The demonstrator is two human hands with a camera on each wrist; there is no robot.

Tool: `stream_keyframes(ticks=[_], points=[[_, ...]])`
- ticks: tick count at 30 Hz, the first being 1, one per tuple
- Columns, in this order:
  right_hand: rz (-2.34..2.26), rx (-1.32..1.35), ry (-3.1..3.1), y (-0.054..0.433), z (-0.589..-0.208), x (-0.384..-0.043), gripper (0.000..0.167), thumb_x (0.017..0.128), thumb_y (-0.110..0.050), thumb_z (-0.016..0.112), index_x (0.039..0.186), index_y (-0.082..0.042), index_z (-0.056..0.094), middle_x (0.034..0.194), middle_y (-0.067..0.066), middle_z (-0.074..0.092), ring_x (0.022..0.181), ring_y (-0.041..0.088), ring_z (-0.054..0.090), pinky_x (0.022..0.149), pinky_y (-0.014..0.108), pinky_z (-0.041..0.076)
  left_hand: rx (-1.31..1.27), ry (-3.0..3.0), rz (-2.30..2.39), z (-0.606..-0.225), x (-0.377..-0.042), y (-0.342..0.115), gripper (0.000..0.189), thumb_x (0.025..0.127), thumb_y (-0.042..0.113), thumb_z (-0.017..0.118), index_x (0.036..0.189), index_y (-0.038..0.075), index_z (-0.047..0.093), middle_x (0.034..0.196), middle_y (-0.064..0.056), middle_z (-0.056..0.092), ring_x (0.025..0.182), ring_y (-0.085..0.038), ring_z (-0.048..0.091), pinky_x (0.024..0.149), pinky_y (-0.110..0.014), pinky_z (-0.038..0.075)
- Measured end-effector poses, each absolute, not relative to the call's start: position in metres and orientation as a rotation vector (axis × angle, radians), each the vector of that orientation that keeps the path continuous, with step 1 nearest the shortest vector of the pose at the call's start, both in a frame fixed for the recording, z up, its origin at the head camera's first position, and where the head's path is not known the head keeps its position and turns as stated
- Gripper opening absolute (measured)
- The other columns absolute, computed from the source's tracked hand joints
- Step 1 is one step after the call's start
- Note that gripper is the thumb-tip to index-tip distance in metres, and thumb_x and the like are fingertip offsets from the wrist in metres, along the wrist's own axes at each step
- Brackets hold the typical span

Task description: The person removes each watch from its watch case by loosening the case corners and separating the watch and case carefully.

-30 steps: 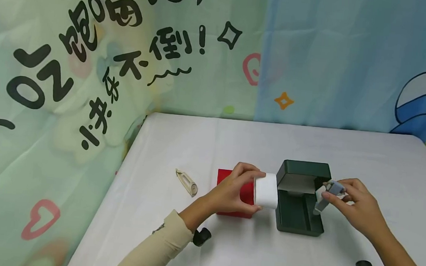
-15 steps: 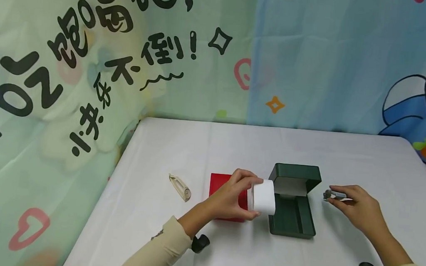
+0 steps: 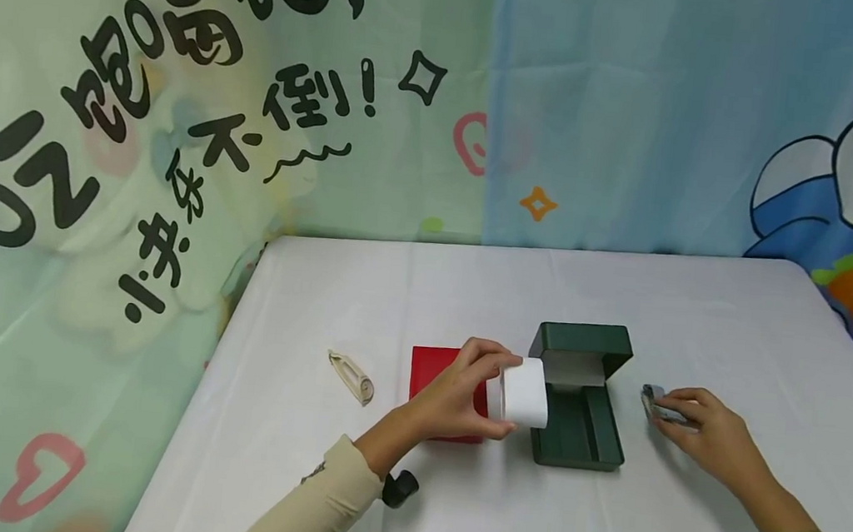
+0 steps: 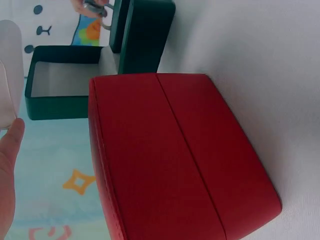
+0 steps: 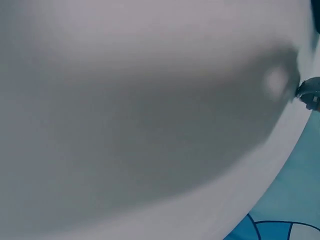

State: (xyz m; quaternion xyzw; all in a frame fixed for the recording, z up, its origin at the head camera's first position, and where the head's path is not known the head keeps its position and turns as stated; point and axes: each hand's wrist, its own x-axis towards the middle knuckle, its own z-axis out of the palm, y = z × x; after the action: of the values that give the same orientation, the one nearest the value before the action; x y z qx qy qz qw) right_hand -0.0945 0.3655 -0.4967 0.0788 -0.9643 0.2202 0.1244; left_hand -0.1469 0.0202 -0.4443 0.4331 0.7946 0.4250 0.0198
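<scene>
In the head view, my left hand [image 3: 457,398] grips a white rounded case [image 3: 525,392] between thumb and fingers, above a red box [image 3: 433,367]. The left wrist view shows a thin seam on the white case [image 4: 9,75]. To the right, my right hand [image 3: 710,430] pinches a small grey-blue object [image 3: 659,405] with a curved, loop-like part; its exact kind is unclear. Only a dark edge of this object [image 5: 311,93] enters the right wrist view. Between the hands, a dark green box [image 3: 572,428] stands with its lid raised and a divider inside.
A beige, oval, clip-like object [image 3: 352,377] lies on the white-covered table [image 3: 365,286], left of the red box. Printed cloth curtains [image 3: 594,145] hang behind and to the left. The red box [image 4: 170,160] fills much of the left wrist view.
My right hand has drawn the grey-blue object rightward, away from the green box, and turned it. My left hand keeps hold of the white case. The head view has shifted slightly.
</scene>
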Motion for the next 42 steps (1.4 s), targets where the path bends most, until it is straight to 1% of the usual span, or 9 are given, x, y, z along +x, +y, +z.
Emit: stream_keyframes(ticks=[4, 10, 15, 23, 27, 30, 32, 38, 42], points=[[0.490, 0.307, -2.948, 0.364, -0.492, -0.085, 0.028, 0.069, -0.010, 0.076, 0.093, 0.002, 0.069, 0.097, 0.013, 0.055, 0.076, 0.025, 0.058, 0.055, 0.028, 0.046, 1.332, 2.450, 1.318, -0.444, -0.146, 0.021, 0.065, 0.071, 0.014, 0.076, 0.127, 0.009, 0.043, 0.128, -0.007, 0.038, 0.119, -0.016, 0.039, 0.093, -0.021, 0.045], [0.226, 0.474, -3.007, 0.362, -0.496, -0.078, 0.044, 0.070, -0.026, 0.076, 0.104, 0.000, 0.066, 0.106, 0.014, 0.054, 0.067, 0.021, 0.061, 0.058, 0.037, 0.051, 1.366, 2.440, 1.342, -0.440, -0.150, 0.025, 0.066, 0.070, 0.012, 0.076, 0.127, 0.008, 0.043, 0.128, -0.007, 0.038, 0.120, -0.017, 0.038, 0.093, -0.023, 0.045], [0.224, 0.479, -2.991, 0.363, -0.502, -0.073, 0.037, 0.072, -0.021, 0.074, 0.102, -0.001, 0.068, 0.107, 0.016, 0.057, 0.062, 0.019, 0.060, 0.058, 0.037, 0.051, 1.390, 2.402, 1.379, -0.447, -0.146, 0.029, 0.066, 0.069, 0.011, 0.076, 0.126, 0.007, 0.044, 0.126, -0.008, 0.039, 0.120, -0.019, 0.039, 0.093, -0.022, 0.045], [0.397, 0.393, -2.862, 0.348, -0.481, -0.064, 0.046, 0.070, -0.024, 0.076, 0.106, 0.002, 0.063, 0.106, 0.016, 0.057, 0.084, 0.034, 0.061, 0.067, 0.047, 0.050, 1.340, 2.399, 1.329, -0.451, -0.132, 0.039, 0.067, 0.070, 0.016, 0.076, 0.128, 0.009, 0.044, 0.128, -0.008, 0.039, 0.120, -0.016, 0.038, 0.093, -0.019, 0.044], [0.703, 0.520, -2.814, 0.319, -0.449, -0.068, 0.076, 0.067, -0.028, 0.078, 0.133, -0.006, 0.045, 0.123, 0.020, 0.048, 0.105, 0.041, 0.051, 0.075, 0.057, 0.045, 1.389, 2.430, 1.292, -0.451, -0.133, 0.046, 0.067, 0.071, 0.017, 0.076, 0.128, 0.009, 0.044, 0.128, -0.007, 0.039, 0.120, -0.015, 0.039, 0.092, -0.017, 0.043], [0.898, 0.607, -2.889, 0.298, -0.430, -0.070, 0.096, 0.065, -0.034, 0.079, 0.143, -0.012, 0.027, 0.135, 0.025, 0.037, 0.117, 0.048, 0.040, 0.079, 0.064, 0.041, 1.461, 2.427, 1.277, -0.452, -0.134, 0.054, 0.067, 0.071, 0.019, 0.076, 0.128, 0.008, 0.043, 0.127, -0.008, 0.037, 0.118, -0.015, 0.040, 0.092, -0.015, 0.043], [0.947, 0.657, -2.899, 0.288, -0.422, -0.072, 0.098, 0.066, -0.035, 0.079, 0.144, -0.011, 0.025, 0.136, 0.027, 0.036, 0.118, 0.049, 0.039, 0.080, 0.064, 0.041, 1.514, 2.414, 1.267, -0.452, -0.134, 0.058, 0.068, 0.071, 0.020, 0.076, 0.129, 0.007, 0.042, 0.127, -0.008, 0.036, 0.117, -0.015, 0.040, 0.093, -0.014, 0.041], [0.819, 0.825, -2.737, 0.283, -0.422, -0.080, 0.081, 0.063, -0.029, 0.081, 0.132, -0.007, 0.045, 0.123, 0.015, 0.053, 0.105, 0.035, 0.053, 0.073, 0.048, 0.051, 1.556, 2.475, 1.200, -0.456, -0.135, 0.068, 0.070, 0.071, 0.022, 0.077, 0.129, 0.008, 0.041, 0.128, -0.007, 0.036, 0.116, -0.013, 0.042, 0.092, -0.012, 0.041], [0.735, 0.852, -2.734, 0.292, -0.430, -0.087, 0.078, 0.062, -0.027, 0.083, 0.128, -0.004, 0.049, 0.121, 0.013, 0.055, 0.101, 0.033, 0.056, 0.072, 0.042, 0.053, 1.476, 2.611, 1.027, -0.462, -0.134, 0.081, 0.070, 0.072, 0.030, 0.077, 0.129, 0.010, 0.041, 0.127, -0.005, 0.037, 0.114, -0.009, 0.046, 0.089, -0.007, 0.040]])
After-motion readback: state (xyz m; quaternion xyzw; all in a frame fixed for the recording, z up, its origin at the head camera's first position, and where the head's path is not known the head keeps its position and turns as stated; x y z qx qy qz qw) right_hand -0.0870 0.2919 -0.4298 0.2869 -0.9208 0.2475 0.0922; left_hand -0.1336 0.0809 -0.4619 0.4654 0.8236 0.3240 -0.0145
